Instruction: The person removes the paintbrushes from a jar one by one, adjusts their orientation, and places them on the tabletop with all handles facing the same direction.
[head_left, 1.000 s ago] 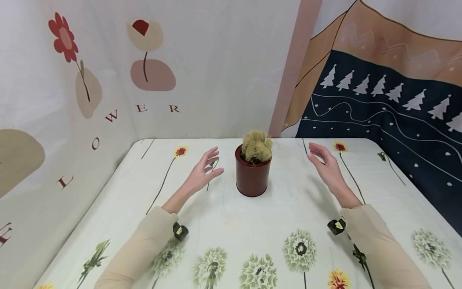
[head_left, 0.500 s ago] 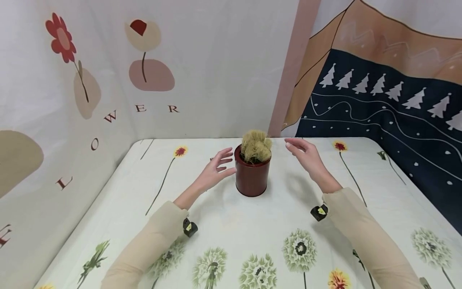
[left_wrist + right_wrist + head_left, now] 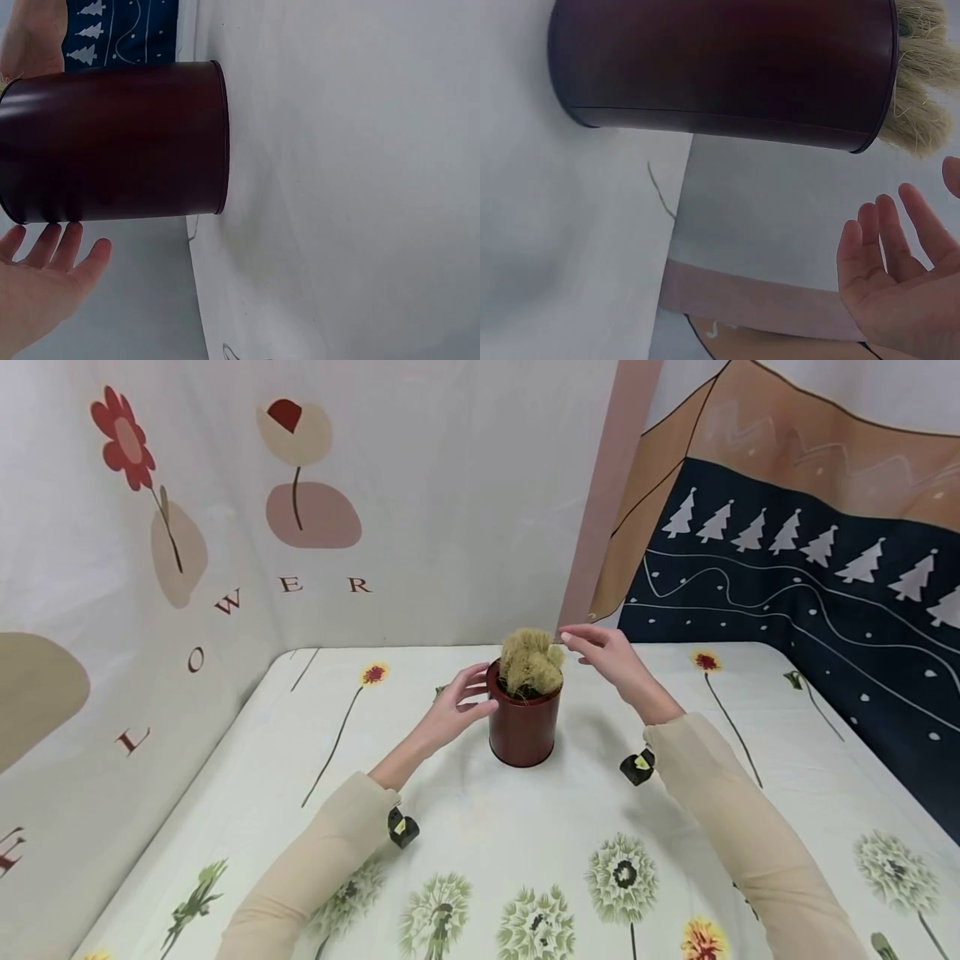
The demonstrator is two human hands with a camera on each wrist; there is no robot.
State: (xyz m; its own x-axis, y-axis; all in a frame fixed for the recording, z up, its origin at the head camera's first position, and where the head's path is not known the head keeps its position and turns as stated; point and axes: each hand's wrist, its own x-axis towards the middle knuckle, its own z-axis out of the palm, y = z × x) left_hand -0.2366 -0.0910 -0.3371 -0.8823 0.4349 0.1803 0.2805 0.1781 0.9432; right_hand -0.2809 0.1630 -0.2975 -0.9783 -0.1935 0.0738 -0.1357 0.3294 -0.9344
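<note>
A dark red cylindrical pot (image 3: 523, 732) stands upright on the table, holding a fuzzy yellowish-green plant (image 3: 531, 662). At the pot's upper left is my left hand (image 3: 455, 708), fingers spread and slightly bent. The left wrist view shows the fingertips of this hand (image 3: 46, 279) at the pot's wall (image 3: 112, 146), seemingly touching it. My right hand (image 3: 611, 658) hovers right of the plant with its fingers towards it. In the right wrist view this hand (image 3: 900, 277) is apart from both the pot (image 3: 727, 64) and the plant (image 3: 922, 82), holding nothing.
A white cloth with printed flowers covers the table (image 3: 480, 814). Behind stands a pale printed curtain (image 3: 450, 510), and a dark blue cloth with white trees (image 3: 787, 568) hangs at the right. Black wrist cameras (image 3: 402, 828) hang under both sleeves.
Both hands have closed in on the pot from the sides. The left went right to its wall; the right went left and slightly up towards the plant. The pot has stayed in place.
</note>
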